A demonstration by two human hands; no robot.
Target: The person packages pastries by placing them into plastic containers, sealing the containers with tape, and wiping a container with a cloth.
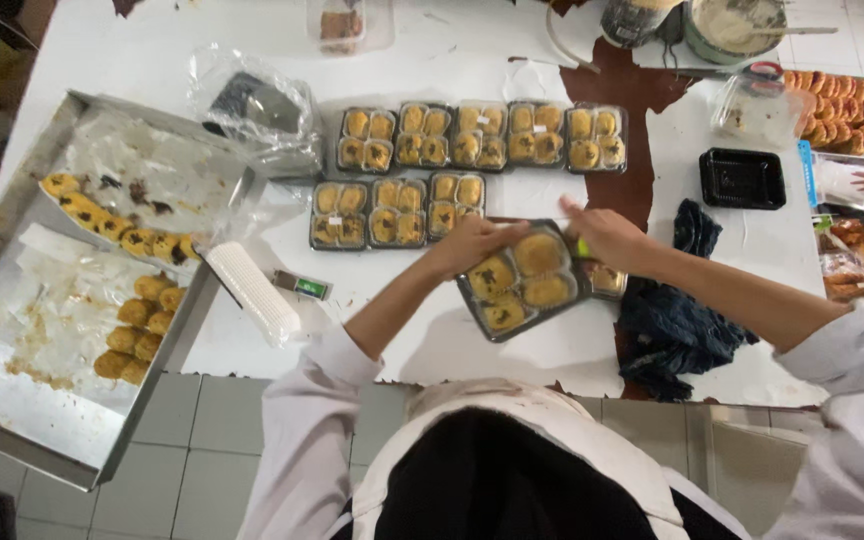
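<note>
The white counter (432,70) spans the view. On its left edge sits a large metal tray (12,400) lined with plastic film, with golden pastries (137,325) in two groups. Beyond your hands, two rows of filled black pastry boxes (482,135) lie side by side. A dark blue cloth (677,325) lies crumpled near the counter's front edge, on your right. An empty black tray (742,178) rests further right.

You hold one black box of four pastries (524,282) tilted just above the counter, near the front edge. Your left hand (472,243) grips its upper left rim, fingers curled on it. Your right hand (607,235) pinches the upper right corner, fingers narrow; a small green item shows beside them, too small to identify.
</note>
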